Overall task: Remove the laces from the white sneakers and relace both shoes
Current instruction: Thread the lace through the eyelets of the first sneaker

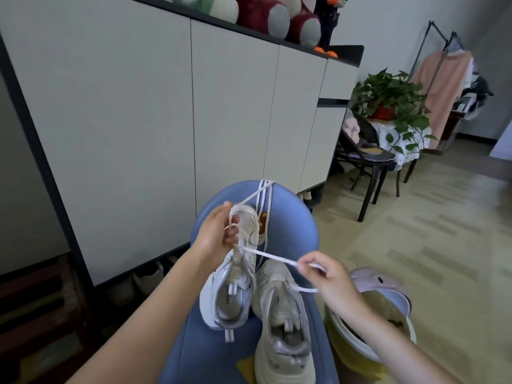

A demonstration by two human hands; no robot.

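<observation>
ITEM 1 – white sneaker, held [235, 273]. Lifted off the blue chair seat [304, 225], toe up and away from the wearer. Left hand [214, 236] grips it at the toe/forefoot, fingers curled round the mesh. Likely light, mesh upper soft, sole stiff; best held where it is now, at the forefoot, so the eyelet row faces the free hand.

ITEM 2 – white flat lace [273, 257]. Runs taut from the held shoe's eyelet area across to the right hand [324, 275], which pinches it near the end betw. thumb and fingers; a short tail curls below the hand. Judged limp, light, woven, not slippery; take it close to the tip for threading. Whether it's coming out or going in: can't tell.

ITEM 3 – second white sneaker [282, 322]. Rests on the seat just beside item 1, heel toward the wearer. No lacing seen over its tongue.

ITEM 4 – more white lace strands [266, 195]. Draped over the far edge of the seat, loose.

CONTAINERS – yellow-green tub w/ pale lid [374, 314], on the floor right of the chair, partly behind the right forearm. Contents not legible. Potted plant [390, 98] on a small table [388, 134] at back; red pot holds trailing green leaves.
</observation>
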